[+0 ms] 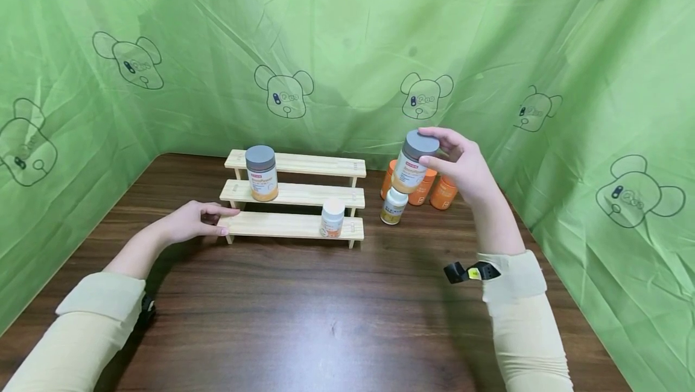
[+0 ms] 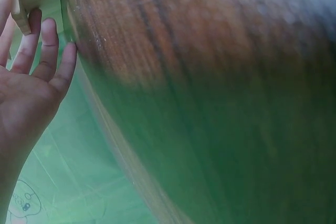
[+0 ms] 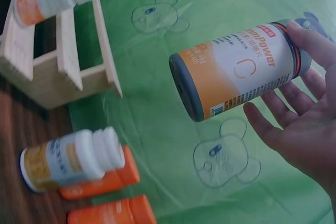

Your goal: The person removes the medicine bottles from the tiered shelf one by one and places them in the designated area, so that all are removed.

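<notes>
My right hand (image 1: 458, 160) holds a supplement jar (image 1: 408, 170) with a grey lid and a white and orange label, its fingers and thumb around the lid. The right wrist view shows this jar (image 3: 236, 69) raised, its dark base free. My left hand (image 1: 190, 222) grips the left end of the lowest shelf of a three-step wooden rack (image 1: 277, 224), thumb at the front edge. A similar grey-lidded jar (image 1: 262, 173) stands on the middle step at left. A small white bottle (image 1: 332, 218) stands at the right of the lowest step.
Right of the rack, a white-capped bottle with a gold label (image 1: 393, 208) stands on the dark wooden table (image 1: 304, 307). Several orange bottles (image 1: 444, 193) stand behind it, partly hidden. Green cloth (image 1: 347, 30) encloses the table's back and sides.
</notes>
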{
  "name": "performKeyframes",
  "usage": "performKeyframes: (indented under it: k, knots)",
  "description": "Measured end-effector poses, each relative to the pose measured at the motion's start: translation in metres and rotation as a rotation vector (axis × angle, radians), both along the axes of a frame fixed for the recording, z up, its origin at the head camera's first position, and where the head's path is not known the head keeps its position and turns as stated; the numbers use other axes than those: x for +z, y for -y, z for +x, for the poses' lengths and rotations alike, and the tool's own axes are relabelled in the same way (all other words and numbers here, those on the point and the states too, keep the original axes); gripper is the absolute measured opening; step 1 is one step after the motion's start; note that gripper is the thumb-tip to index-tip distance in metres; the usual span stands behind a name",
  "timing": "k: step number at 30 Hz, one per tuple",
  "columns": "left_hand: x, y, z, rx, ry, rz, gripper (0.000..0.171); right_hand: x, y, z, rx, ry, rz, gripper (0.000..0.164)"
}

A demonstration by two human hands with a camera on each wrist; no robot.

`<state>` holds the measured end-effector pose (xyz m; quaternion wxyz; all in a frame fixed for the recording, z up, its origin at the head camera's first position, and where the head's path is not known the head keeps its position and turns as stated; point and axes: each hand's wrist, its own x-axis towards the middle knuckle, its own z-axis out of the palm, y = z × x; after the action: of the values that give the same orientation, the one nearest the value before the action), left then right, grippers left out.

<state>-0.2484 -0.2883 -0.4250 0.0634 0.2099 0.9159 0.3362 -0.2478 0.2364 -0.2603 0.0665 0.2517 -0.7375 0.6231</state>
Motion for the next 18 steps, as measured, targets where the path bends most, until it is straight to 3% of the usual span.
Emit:
performKeyframes:
  k: [7, 18]
  knots:
    - [0.014, -0.010, 0.011, 0.009, 0.015, 0.014, 0.048, -0.020, -0.026, -0.002, -0.030, 0.009, 0.019, 0.047]
    - [-0.006, 0.004, -0.006, 0.007, 0.033, 0.017, 0.051, -0.060, -0.062, -0.009, -0.017, 0.053, 0.000, 0.050]
